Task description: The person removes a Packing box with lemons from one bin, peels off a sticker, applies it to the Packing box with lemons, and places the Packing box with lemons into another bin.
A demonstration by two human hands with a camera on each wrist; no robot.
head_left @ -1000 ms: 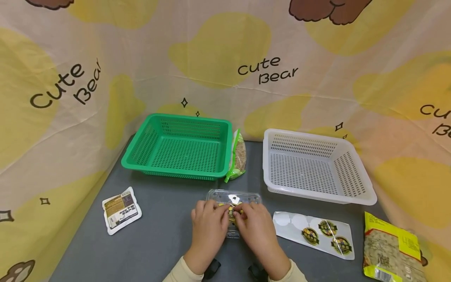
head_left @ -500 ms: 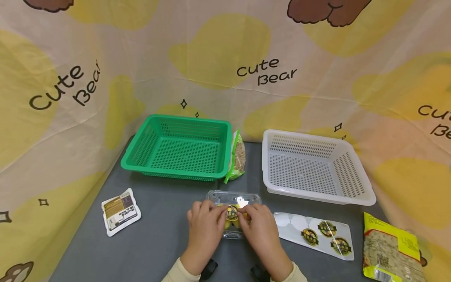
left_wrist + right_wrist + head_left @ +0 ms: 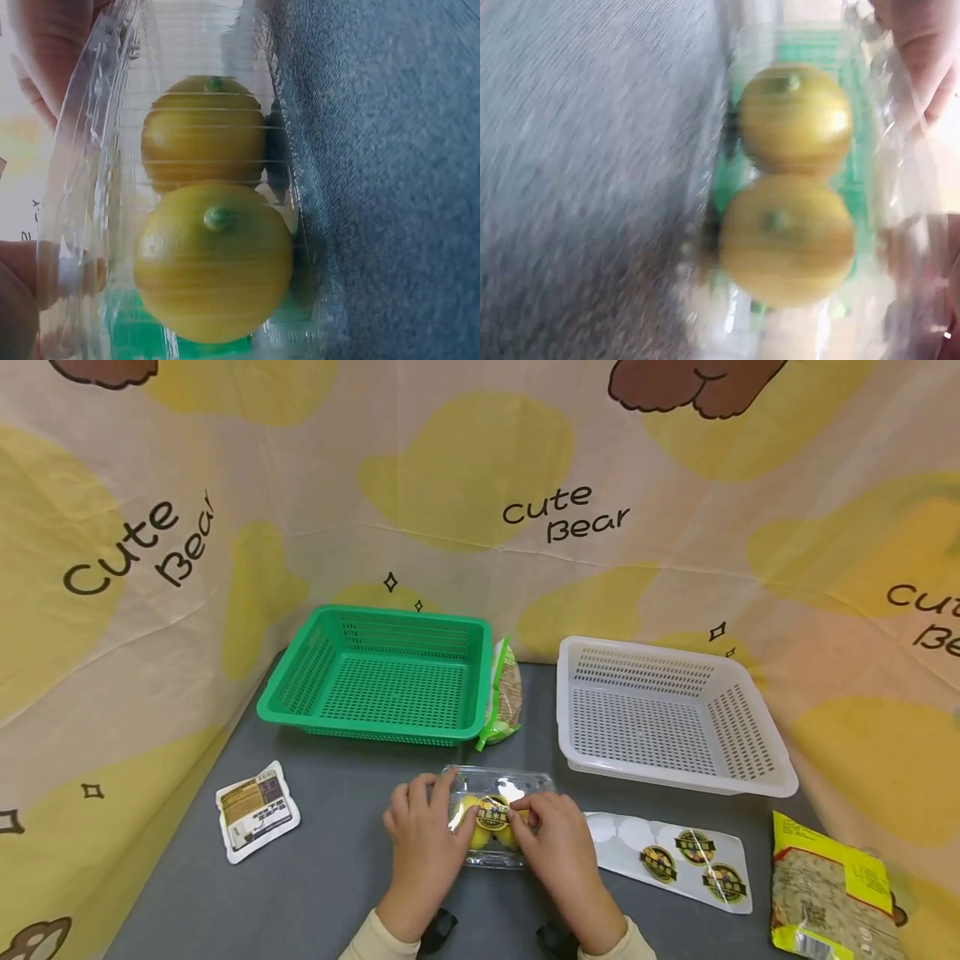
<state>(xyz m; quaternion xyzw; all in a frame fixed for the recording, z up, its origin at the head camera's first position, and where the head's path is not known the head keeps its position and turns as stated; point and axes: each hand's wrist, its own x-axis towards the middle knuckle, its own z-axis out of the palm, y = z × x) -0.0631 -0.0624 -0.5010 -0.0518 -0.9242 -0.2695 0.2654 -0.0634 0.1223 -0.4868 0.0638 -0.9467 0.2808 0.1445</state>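
Observation:
A clear plastic clamshell box point(image 3: 498, 774) holding round yellow citrus fruits point(image 3: 214, 262) sits on the dark table between both hands. A round black-and-gold sticker point(image 3: 492, 814) lies over the middle of its lid. My left hand point(image 3: 420, 847) is spread along the box's left side, its thumb reaching the sticker's left edge. The right hand point(image 3: 561, 847) has thumb and forefinger tips together at the sticker's right edge, with the other fingers bent over the lid. Through the box, the right wrist view shows two fruits point(image 3: 787, 240), blurred.
A label sheet point(image 3: 731, 852) with several round stickers lies right of the box. Behind are a green basket point(image 3: 375, 729), a bag of grain point(image 3: 508, 693) and a white basket point(image 3: 675, 777). A flat packet point(image 3: 258, 814) lies left, a yellow bag point(image 3: 832, 893) far right.
The left fingers have straightened and spread outward from the sticker onto the box's left side. The right hand has stayed at the sticker's right edge. More of the sticker and fruit shows.

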